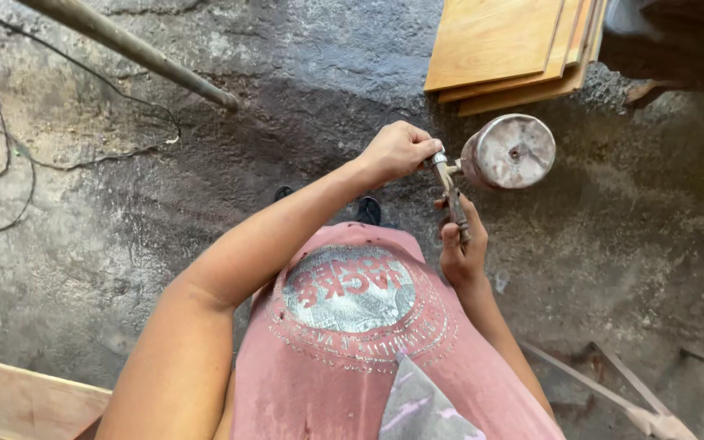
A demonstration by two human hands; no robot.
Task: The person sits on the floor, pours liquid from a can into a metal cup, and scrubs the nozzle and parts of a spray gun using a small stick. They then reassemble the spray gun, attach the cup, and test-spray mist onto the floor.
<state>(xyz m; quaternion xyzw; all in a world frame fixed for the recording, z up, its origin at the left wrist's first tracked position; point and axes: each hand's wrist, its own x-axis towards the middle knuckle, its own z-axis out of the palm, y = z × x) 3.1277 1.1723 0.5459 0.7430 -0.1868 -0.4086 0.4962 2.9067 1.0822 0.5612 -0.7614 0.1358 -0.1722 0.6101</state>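
So the spray gun (482,167) is sitting centre-right of the frame, metal cup (508,151) pointing upper right, its handle running down toward the shirt. The right hand (462,244) is wrapping the handle from below, fingers closed tight on it. The left hand (397,151) is coming in from the left, fingertips pinching the small knob at the gun's rear end, arm reaching diagonally across. Wood boards (515,49) are lying on the floor above.

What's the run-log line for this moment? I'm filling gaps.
left hand: pinching spray gun top | right hand: gripping handle | cup: attached | stacked boards: beyond
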